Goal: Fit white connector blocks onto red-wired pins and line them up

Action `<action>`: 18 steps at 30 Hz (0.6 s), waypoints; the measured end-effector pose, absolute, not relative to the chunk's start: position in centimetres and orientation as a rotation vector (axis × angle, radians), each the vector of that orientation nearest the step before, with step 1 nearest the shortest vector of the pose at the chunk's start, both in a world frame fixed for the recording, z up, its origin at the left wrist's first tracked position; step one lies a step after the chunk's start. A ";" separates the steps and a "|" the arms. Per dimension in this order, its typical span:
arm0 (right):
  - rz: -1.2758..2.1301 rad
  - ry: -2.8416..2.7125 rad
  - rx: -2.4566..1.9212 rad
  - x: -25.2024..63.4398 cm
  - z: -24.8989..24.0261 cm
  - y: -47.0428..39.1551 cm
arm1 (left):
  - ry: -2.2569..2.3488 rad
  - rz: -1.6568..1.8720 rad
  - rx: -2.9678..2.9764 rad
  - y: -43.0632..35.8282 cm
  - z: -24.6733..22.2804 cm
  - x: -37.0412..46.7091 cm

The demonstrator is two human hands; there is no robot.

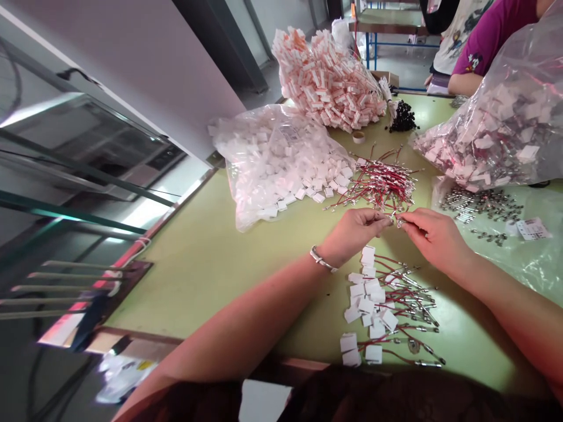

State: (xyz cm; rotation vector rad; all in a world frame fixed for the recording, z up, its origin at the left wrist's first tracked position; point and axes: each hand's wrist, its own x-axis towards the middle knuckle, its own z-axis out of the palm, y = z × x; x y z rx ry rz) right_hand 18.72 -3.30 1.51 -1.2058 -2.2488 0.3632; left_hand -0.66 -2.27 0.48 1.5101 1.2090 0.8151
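Observation:
My left hand (358, 231), with a metal bracelet at the wrist, pinches a small metal piece. My right hand (435, 237) is closed on another small metal part, its fingertips almost touching the left ones. Just beyond my hands is a pile of red wires (385, 181) with metal ends. Nearer to me, between my forearms, lie several white blocks (372, 290) with red wires and metal tips attached. Small loose metal parts (484, 202) are on clear plastic to the right. The exact shape of the held pieces is too small to tell.
A clear bag of white blocks (281, 158) lies behind left, a pile of orange-white pieces (329, 82) beyond it. Another filled bag (497, 129) stands at right. Tape (358, 137) and black-tipped pieces (403, 116) are at the back. A person's arm (479, 47) shows behind the right bag.

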 end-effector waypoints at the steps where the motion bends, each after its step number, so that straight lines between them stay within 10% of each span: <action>1: 0.368 -2.240 -1.200 18.6 1.3 -3.3 | 1.197 0.814 1.487 -2.4 0.6 -0.6; 18: 0.288 -2.372 -1.237 18.0 0.3 -3.8 | 1.194 0.801 1.523 -2.8 0.6 -0.2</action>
